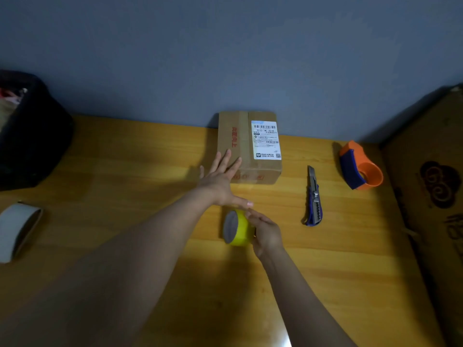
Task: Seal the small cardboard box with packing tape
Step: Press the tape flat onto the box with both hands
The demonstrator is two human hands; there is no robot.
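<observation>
A small cardboard box (250,146) with a white shipping label and red print rests on the wooden table (125,159) against the back wall. My left hand (220,179) is spread open, fingertips over the box's near-left corner, thumb pointing right toward the tape. A yellow roll of packing tape (236,227) stands on edge in front of the box. My right hand (265,231) grips that roll from the right side, fingers over its top. Whether a strip is pulled off the roll cannot be made out.
A blue utility knife (313,196) lies right of the box. An orange and blue tape dispenser (359,166) sits at the back right. A white tape roll (17,231) is at the left edge, a black bin (30,131) at the back left, a large carton (436,184) along the right.
</observation>
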